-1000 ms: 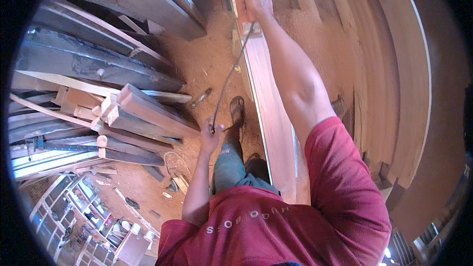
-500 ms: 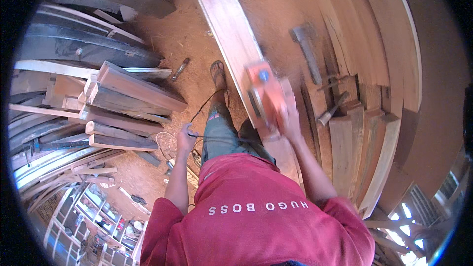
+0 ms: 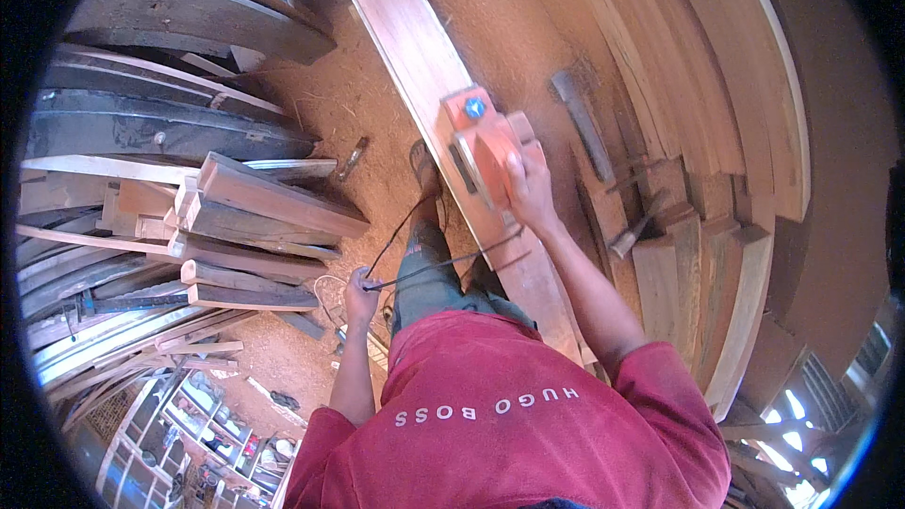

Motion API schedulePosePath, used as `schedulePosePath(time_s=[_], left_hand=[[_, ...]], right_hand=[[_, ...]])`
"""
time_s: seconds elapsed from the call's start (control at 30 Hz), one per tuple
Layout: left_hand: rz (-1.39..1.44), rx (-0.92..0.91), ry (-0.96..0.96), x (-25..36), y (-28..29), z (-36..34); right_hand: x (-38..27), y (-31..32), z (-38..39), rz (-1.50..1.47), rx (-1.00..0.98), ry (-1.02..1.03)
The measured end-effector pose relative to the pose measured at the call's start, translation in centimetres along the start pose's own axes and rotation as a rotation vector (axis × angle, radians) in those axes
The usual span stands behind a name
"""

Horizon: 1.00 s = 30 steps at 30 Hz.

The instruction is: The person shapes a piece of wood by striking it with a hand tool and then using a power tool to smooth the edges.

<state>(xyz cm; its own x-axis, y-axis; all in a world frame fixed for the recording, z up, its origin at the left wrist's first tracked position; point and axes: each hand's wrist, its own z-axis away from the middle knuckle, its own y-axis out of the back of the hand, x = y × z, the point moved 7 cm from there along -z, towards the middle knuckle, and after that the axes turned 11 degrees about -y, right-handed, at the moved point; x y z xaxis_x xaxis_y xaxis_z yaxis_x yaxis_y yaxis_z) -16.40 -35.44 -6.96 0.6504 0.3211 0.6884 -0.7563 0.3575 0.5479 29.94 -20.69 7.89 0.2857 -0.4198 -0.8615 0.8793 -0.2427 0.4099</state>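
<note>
A wooden plank (image 3: pixel 410 33) runs lengthwise away from me, its near end beside my legs. On its upper face rests an orange electric hand planer (image 3: pixel 490 155) with a blue front knob. My right hand (image 3: pixel 530 190) is wrapped round the planer's handle. Out to the left, beside my thigh, my left hand (image 3: pixel 360 294) is closed on the black power cord (image 3: pixel 438 270). That cord stretches across my legs towards the back of the planer, held off the plank's surface.
Stacked timber (image 3: pixel 273 193) fills the left side, ends towards me. Thick boards (image 3: pixel 698 66) lean along the right. A hammer-like tool (image 3: pixel 586 127) lies right of the plank, near a chisel-like tool (image 3: pixel 636 234). Sawdust covers the floor (image 3: pixel 377 113). Shelving (image 3: pixel 203 424) stands lower left.
The planer has slid forward along the plank, away from me, with my right hand on it. My left hand keeps its hold on the cord. The whole view has shifted slightly.
</note>
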Motion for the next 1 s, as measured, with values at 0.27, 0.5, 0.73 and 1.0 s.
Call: schedulePosePath(time_s=[0.27,0.5,0.73,1.0], left_hand=[[0.353,0.045,0.108,6.1,0.0,-6.2],[0.653,0.141,0.117,14.4,0.0,-14.5],[0.949,0.220,0.113,15.0,2.0,-17.5],[0.488,0.237,0.264,4.1,5.1,-6.8]], right_hand=[[-10.8,-8.2,-21.3,0.040,-0.004,0.024],[-19.1,-14.2,-37.8,-0.025,0.218,0.304],[-22.8,-17.1,-41.7,0.062,0.017,0.158],[-6.0,-8.1,-17.9,0.209,-0.073,0.053]])
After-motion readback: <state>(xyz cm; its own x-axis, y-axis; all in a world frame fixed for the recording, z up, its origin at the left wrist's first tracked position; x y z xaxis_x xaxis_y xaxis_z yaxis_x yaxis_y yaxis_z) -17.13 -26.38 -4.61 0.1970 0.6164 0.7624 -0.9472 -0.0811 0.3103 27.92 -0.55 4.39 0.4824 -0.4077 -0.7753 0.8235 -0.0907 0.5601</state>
